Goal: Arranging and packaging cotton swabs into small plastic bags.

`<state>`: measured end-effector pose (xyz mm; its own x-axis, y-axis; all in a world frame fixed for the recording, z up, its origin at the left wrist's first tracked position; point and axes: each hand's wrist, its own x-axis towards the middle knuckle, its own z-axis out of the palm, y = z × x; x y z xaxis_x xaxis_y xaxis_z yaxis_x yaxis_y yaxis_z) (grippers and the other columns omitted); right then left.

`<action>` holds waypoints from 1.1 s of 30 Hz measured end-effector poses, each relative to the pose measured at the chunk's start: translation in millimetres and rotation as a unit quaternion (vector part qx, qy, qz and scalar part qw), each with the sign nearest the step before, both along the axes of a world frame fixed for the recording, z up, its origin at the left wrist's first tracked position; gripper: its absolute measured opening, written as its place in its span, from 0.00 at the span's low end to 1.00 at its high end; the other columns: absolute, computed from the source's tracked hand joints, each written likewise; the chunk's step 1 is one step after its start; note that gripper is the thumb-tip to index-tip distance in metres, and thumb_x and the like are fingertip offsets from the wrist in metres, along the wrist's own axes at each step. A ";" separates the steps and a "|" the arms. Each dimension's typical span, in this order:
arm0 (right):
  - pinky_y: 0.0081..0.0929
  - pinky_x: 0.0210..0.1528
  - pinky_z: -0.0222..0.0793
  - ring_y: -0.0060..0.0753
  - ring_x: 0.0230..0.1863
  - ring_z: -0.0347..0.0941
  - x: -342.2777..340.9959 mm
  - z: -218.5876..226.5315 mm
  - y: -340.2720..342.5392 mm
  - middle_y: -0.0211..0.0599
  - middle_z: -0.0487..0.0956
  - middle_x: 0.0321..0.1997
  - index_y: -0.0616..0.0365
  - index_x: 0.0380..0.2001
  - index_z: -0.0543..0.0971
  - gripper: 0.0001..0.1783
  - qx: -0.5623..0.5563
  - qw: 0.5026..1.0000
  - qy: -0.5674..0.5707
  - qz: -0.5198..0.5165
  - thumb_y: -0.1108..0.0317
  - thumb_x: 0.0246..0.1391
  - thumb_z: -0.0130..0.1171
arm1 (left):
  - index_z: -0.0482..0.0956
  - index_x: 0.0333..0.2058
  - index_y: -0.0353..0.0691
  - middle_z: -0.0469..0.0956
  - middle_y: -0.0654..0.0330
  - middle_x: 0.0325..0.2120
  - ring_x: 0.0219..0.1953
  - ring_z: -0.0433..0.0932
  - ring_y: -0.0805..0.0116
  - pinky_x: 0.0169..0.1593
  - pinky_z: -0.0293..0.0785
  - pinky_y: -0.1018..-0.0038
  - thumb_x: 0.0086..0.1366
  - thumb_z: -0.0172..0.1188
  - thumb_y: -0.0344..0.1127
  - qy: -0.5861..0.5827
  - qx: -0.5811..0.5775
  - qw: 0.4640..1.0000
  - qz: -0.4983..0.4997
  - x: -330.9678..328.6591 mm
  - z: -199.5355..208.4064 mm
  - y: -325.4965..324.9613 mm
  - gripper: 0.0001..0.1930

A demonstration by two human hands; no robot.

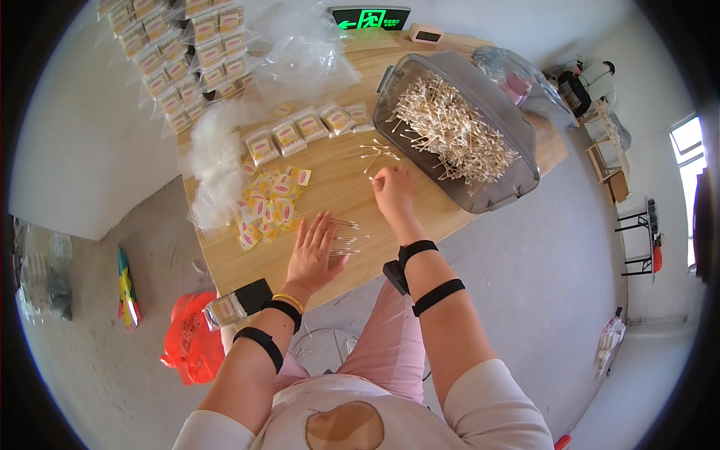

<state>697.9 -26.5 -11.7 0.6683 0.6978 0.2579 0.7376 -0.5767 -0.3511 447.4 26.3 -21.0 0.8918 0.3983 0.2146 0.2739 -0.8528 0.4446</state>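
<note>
My left hand lies flat with its fingers stretched out. Beside and partly under it, several cotton swabs lie spread on the wooden table. Farther right, my right hand is closed in a pinch at a cotton swab, whose white tip shows at the fingertips. Just beyond that hand, a few loose swabs rest beside a grey plastic bin. Inside the bin is a large heap of cotton swabs. Small yellow and white printed cards lie piled to the left of my left hand.
Filled swab packs form a row behind the cards. Clear plastic bags cover the table's left edge; more packs are stacked at far left. A pack on a black holder sits at the near edge, above a red bag.
</note>
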 end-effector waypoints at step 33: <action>0.41 0.65 0.65 0.52 0.62 0.69 -110.2 -13.7 -52.5 0.50 0.73 0.59 0.61 0.56 0.74 0.17 0.328 0.923 0.202 0.024 0.72 0.71 0.41 | 0.51 0.72 0.31 0.50 0.47 0.74 0.78 0.44 0.54 0.78 0.33 0.51 0.69 0.52 0.59 0.120 0.096 0.988 -0.015 -1.4 1.0 -6.8 0.45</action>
